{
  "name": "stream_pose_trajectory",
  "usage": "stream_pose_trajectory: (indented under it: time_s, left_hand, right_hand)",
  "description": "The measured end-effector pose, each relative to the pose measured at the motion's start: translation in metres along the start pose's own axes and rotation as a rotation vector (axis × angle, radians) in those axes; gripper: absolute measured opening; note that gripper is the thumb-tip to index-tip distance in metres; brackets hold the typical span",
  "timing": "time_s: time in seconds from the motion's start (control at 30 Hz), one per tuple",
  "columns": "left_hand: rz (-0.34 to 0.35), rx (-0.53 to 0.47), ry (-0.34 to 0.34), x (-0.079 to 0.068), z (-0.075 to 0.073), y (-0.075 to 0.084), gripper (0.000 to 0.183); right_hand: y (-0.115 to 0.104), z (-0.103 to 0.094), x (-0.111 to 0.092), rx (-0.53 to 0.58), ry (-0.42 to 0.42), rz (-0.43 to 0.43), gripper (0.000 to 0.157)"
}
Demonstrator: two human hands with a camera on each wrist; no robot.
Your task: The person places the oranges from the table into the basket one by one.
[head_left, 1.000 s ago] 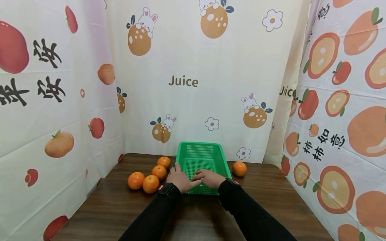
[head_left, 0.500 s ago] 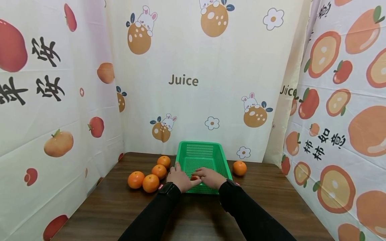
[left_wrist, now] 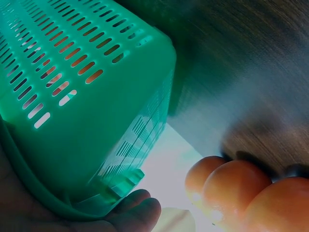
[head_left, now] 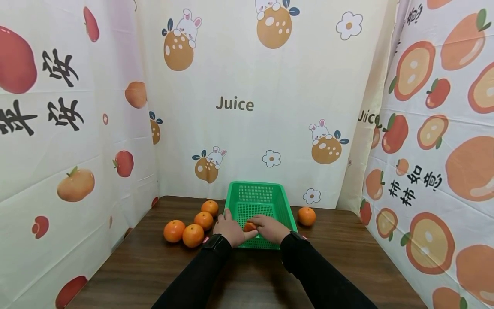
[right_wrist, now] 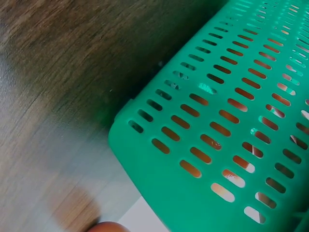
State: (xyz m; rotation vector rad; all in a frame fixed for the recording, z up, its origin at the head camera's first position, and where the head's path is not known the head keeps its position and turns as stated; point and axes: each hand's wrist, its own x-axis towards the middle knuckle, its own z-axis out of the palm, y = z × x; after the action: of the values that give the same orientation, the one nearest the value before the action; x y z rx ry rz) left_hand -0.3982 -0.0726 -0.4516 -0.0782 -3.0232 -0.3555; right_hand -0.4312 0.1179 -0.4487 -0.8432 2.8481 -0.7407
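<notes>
A green plastic basket (head_left: pixel 260 197) with slotted walls stands at the back middle of the table. My left hand (head_left: pixel 230 229) rests over its near left corner in the head view, index finger pointing forward and thumb stretched right. Beside that corner in the left wrist view, my left fingertips (left_wrist: pixel 140 209) reach past the rim. My right hand (head_left: pixel 273 229) reaches over the near rim, its fingers bent over a mandarin (head_left: pixel 249 226) that shows only partly. Orange shows through the slots of the near wall (right_wrist: pixel 159 183) in the right wrist view; the right thumb is hidden.
Several loose mandarins (head_left: pixel 193 236) lie on the dark wooden table (head_left: pixel 254 283) left of the basket. Another mandarin (head_left: pixel 306 216) lies right of it. Fruit-printed curtains (head_left: pixel 239 128) hang close behind and along both sides.
Under my right hand the mandarin has come into view, fully hidden at first and showing more now. Both hands stay nearly in place, and the basket has not moved.
</notes>
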Motion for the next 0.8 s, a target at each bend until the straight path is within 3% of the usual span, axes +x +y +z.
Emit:
stream_pose_trajectory:
  time_s: [0.8]
  left_hand:
    - [-0.003,-0.003,0.021,0.0021,0.0063,-0.0011,0.100]
  right_hand:
    - [-0.0014,0.0010,0.0014,-0.009,-0.014,0.032,0.037]
